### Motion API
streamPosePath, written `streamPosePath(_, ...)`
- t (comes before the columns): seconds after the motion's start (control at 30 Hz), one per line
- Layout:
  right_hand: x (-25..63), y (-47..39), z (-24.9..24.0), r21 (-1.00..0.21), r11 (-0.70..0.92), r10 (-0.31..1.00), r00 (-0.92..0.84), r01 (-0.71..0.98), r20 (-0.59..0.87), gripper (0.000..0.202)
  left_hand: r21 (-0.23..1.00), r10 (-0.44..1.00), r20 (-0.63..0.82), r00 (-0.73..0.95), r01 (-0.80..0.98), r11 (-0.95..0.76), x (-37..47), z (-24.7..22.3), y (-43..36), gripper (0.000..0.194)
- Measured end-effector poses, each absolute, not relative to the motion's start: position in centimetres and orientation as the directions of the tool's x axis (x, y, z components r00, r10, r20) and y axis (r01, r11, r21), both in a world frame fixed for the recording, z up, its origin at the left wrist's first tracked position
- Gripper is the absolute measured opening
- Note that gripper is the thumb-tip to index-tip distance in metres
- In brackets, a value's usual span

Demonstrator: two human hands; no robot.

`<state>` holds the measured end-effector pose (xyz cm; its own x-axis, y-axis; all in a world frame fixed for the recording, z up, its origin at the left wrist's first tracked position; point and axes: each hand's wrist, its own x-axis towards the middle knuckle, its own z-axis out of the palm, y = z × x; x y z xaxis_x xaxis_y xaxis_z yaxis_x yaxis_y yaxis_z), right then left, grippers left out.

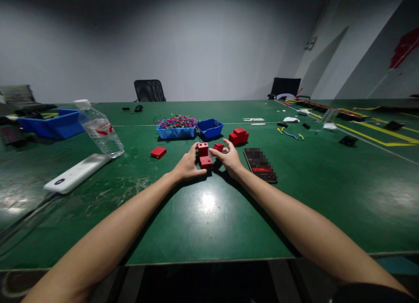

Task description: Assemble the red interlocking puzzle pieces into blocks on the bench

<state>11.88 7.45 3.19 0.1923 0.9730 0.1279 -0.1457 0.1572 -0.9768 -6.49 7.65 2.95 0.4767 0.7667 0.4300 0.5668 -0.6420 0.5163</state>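
My left hand (187,165) rests on the green table (209,215) with its thumb and fingers against a red block piece (204,155) that stands between both hands. My right hand (229,158) touches the same piece from the right, fingers spread over it. A small red block (218,146) lies just behind my right hand. A stack of red blocks (238,136) sits further back to the right, and a flat red piece (158,152) lies to the left.
Two blue trays stand behind the blocks, one heaped with coloured wires (176,125), one smaller (210,127). A phone (260,164) lies right of my right hand. A water bottle (100,129), a white device (77,173) and a blue bin (52,123) are at left.
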Motion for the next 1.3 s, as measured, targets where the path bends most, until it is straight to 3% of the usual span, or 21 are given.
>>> streamPosePath(0.07,11.8,7.4,3.3,-0.978,0.125,0.978,0.189,-0.170,0.092,0.081,0.517,0.772,0.426,0.472,0.573,-0.636,-6.5,2.9,7.7,0.101)
streamPosePath(0.23,11.6,7.3,3.6,-0.964,0.137,0.984,0.146,-0.226,0.106,0.056,0.514,0.777,0.423,0.466,0.583,-0.629,-6.5,2.9,7.7,0.101)
streamPosePath(0.47,11.7,7.9,3.1,-0.952,0.181,0.980,0.127,-0.248,0.153,0.049,0.507,0.782,0.405,0.474,0.595,-0.624,-6.6,3.0,7.6,0.103)
streamPosePath(0.7,12.1,8.4,2.8,-0.930,0.105,0.991,0.114,-0.351,0.069,0.050,0.540,0.795,0.399,0.458,0.583,-0.607,-6.5,3.2,7.5,0.102)
streamPosePath(0.93,12.0,7.6,3.3,-0.934,0.179,0.984,0.062,-0.308,0.169,0.053,0.545,0.800,0.399,0.449,0.585,-0.600,-6.5,3.3,7.3,0.101)
streamPosePath(1.3,12.2,7.5,3.1,-0.937,0.214,0.977,0.064,-0.275,0.204,0.058,0.545,0.785,0.417,0.459,0.565,-0.620,-6.4,3.2,7.4,0.101)
